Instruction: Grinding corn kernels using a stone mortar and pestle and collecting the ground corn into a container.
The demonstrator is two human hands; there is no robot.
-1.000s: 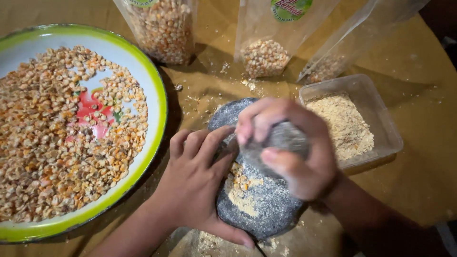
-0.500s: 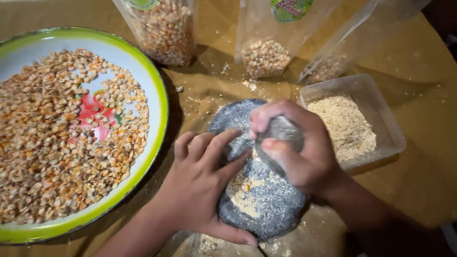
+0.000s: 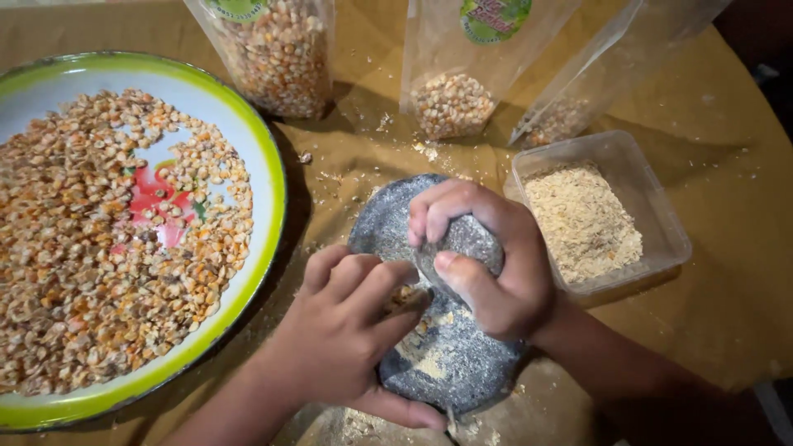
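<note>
Stone pestle [image 3: 467, 244], clenched in my right hand [image 3: 496, 264], has slid forward across the grinding slab [image 3: 450, 363]. My left hand [image 3: 347, 330] stays gripping its edge, crushed corn [image 3: 429, 359] spreading.

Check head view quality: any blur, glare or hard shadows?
Head view: sharp on the right hand gripping the grey speckled grinding stone; warm light from the upper left, so the clear plastic tub of meal throws shadow rightward; mild sheen on the clear plastic grain bags; right corners fall dark.

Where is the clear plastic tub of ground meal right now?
In the head view, the clear plastic tub sits on the right side of the table, just right of the grey grinding stone and right hand, below the kernel bags.
</note>
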